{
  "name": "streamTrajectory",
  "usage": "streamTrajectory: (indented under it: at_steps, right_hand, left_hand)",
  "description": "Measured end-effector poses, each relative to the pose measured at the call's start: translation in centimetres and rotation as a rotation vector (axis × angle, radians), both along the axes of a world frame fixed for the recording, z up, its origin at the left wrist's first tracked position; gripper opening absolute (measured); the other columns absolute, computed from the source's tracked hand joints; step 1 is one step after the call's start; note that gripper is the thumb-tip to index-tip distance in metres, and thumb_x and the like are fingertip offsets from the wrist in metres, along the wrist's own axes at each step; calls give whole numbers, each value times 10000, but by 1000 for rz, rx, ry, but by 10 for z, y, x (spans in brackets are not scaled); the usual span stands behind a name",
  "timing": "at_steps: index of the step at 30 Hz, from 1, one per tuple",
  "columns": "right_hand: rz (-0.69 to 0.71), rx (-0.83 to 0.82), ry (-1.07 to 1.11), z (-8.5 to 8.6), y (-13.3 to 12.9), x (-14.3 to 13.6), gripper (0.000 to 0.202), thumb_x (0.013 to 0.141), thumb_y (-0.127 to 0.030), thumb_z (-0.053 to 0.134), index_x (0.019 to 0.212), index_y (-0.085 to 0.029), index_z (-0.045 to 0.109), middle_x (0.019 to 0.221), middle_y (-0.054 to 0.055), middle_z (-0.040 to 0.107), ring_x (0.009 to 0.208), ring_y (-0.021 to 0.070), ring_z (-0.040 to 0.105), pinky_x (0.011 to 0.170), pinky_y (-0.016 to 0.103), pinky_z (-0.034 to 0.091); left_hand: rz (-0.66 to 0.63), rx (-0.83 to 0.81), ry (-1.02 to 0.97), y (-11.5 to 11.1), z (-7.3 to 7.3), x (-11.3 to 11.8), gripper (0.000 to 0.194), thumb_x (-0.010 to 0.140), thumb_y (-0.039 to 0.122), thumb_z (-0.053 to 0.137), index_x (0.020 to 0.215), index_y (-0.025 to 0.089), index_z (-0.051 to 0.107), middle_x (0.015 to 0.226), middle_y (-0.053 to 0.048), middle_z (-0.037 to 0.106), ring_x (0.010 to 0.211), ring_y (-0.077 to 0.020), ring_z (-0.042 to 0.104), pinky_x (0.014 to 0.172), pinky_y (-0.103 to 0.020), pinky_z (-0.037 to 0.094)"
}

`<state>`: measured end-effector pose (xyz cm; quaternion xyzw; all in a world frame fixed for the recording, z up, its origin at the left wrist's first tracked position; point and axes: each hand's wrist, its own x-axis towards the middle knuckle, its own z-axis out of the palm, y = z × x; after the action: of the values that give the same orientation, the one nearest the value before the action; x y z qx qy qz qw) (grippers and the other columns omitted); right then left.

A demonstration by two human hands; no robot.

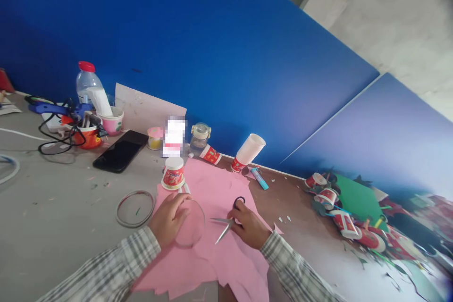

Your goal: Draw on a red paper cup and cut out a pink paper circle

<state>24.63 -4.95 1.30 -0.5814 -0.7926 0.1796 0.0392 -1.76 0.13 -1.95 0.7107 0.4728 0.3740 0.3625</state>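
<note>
My left hand (167,219) is over the sheets of pink paper (226,181), its fingers bent over the left side of a thin grey ring (204,226). The ring lies on the paper, with pink inside it. My right hand (249,226) grips a pair of scissors (223,232) by the black handles. Their blades are spread apart and point left toward the ring, just above the paper. An upturned red-and-white paper cup (173,173) stands beyond my left hand. Another ring (117,212) lies on the grey table to the left.
Along the blue wall stand a glass jar (200,138), a tilted stack of paper cups (249,151) and a blue packet (260,178). A black phone (121,151), tool-filled cups and a bottle (88,82) are at left. Decorated cups (344,224) and green card (359,203) crowd the right.
</note>
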Motion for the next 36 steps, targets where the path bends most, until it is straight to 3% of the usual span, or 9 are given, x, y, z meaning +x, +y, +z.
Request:
streamTrajectory:
  at_steps: [4,9,14,22,29,36]
  right_hand:
    - [-7,-18,-33,2,5,-2,151,771,-262,549,910,-270,606,900,14,467,688,191,542,630,293,399]
    - [-55,-48,-41,1,6,-3,330,743,-266,571,1066,-308,517,932,5,455,643,176,546,558,262,361]
    - [-103,-70,-21,0,7,-4,288,720,-267,595,1001,-310,550,931,-10,451,635,157,544,551,248,359]
    - [-206,-62,28,-10,21,-8,168,652,-119,612,781,-223,587,848,-10,467,643,150,523,563,238,377]
    - [-231,-52,39,-10,26,-10,396,632,-160,647,1004,-263,555,879,-9,439,635,156,501,589,256,379]
    - [-281,3,11,-13,34,-19,126,673,-99,582,759,-184,619,843,-5,376,630,144,471,582,263,333]
  left_hand:
    - [12,-20,4,1,1,-1,299,602,318,498,889,278,572,867,-13,648,814,-242,569,753,-397,477]
    - [2,13,17,1,0,-1,294,610,306,496,893,278,569,918,-17,643,863,-236,564,775,-383,473]
    - [-14,22,44,1,-3,0,274,615,291,497,880,282,566,915,-11,646,880,-236,551,792,-383,461]
    - [-62,-27,148,0,-9,3,289,626,277,487,903,286,570,921,-1,660,934,-249,517,882,-426,404]
    - [-73,-18,148,-1,-7,3,300,634,286,469,917,287,569,910,-6,665,933,-265,525,900,-460,393]
    - [-89,-22,150,0,-6,3,300,634,284,471,918,279,569,939,-2,666,966,-254,516,942,-454,365]
